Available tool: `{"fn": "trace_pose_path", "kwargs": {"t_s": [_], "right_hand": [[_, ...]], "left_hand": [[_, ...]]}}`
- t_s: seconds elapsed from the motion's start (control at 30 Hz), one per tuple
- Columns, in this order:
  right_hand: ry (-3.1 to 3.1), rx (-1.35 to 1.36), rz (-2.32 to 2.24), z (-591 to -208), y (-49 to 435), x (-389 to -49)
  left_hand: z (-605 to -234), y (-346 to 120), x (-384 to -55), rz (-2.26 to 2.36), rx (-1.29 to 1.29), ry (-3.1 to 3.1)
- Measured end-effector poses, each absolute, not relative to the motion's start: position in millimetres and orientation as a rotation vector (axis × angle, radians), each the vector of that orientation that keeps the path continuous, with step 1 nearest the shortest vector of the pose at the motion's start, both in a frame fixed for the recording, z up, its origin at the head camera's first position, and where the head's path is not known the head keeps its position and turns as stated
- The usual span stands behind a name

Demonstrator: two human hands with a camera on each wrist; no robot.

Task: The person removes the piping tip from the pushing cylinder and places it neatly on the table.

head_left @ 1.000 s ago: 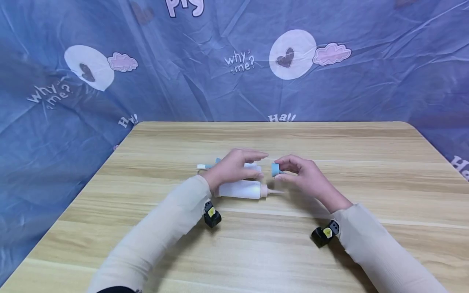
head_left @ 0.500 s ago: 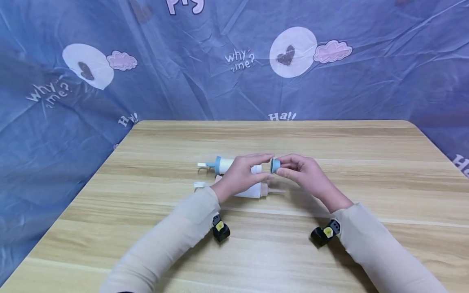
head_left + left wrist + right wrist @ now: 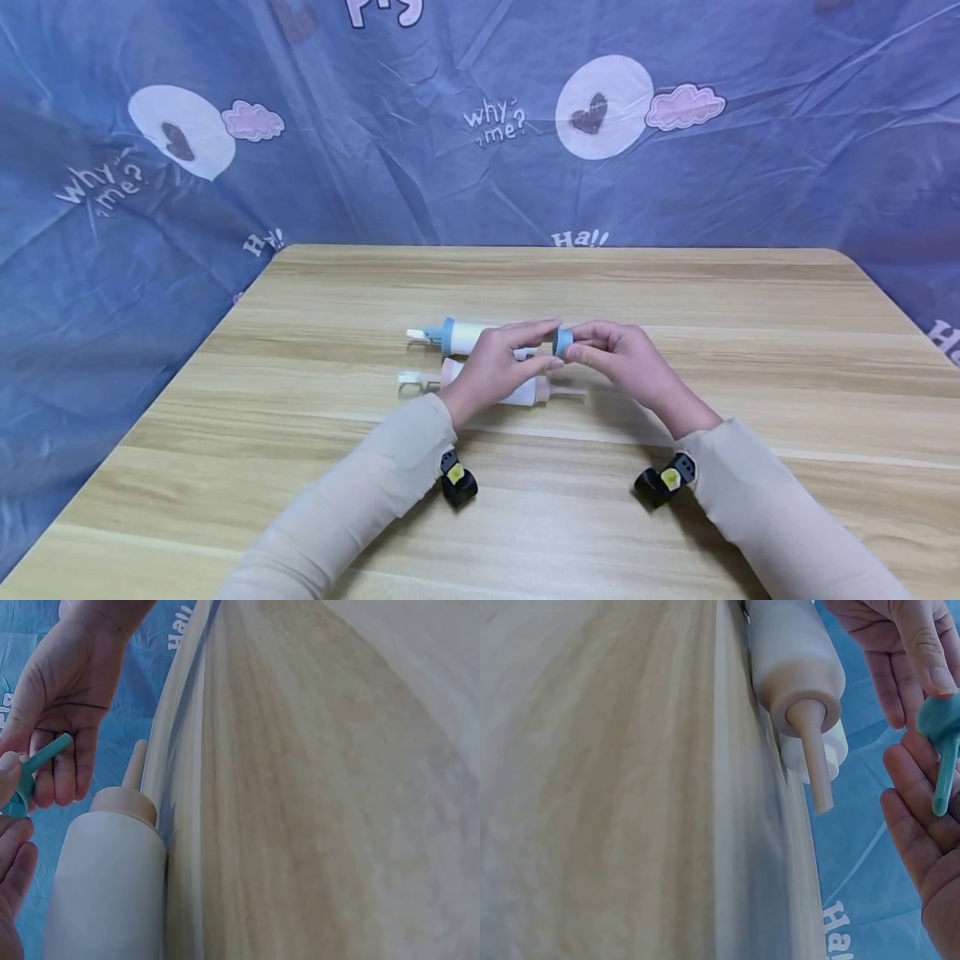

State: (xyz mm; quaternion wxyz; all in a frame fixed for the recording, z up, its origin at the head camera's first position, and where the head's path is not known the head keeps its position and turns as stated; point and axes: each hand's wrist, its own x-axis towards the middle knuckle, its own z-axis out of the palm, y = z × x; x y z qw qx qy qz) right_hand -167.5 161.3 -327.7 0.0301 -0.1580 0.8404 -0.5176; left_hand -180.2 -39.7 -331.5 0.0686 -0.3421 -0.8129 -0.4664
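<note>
A light-blue nozzle cap [image 3: 562, 342] with a thin spout [image 3: 946, 776] is held above the table between both hands. My right hand [image 3: 630, 360] pinches it from the right, the spout pointing toward that palm. From the left, my left hand [image 3: 495, 367] has its thumb and fingertips at the wide rim; the thumb meets it in the right wrist view. Behind and beneath the left hand lie two white cylindrical dispensers. The blue-collared dispenser [image 3: 467, 337] has a bare white right end, partly hidden by fingers. The peach-collared dispenser [image 3: 522, 393] carries a thin nozzle [image 3: 810, 742].
Both dispensers have a rod with a white tip [image 3: 409, 377] at the left end. They lie side by side on the wood-grain table [image 3: 675, 283]. A blue printed cloth [image 3: 420, 125] hangs behind the table's far edge.
My left hand has moved right, from above the dispensers to the nozzle cap. The cap has turned slightly in my right hand, which otherwise stays in nearly the same place.
</note>
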Motion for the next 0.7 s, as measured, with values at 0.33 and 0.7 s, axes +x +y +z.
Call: {"fn": "trace_pose_path", "kwargs": {"t_s": [0.33,0.7], "right_hand": [[2.552,-0.441,-1.620,-327,162,-166],[2.466,-0.368,-1.760,-332,172,-163]], "left_hand": [[-333,-39,-180,-1.440,-1.000,-2.409],[-331,-41,-180,-1.464,-0.972,-2.380]]}}
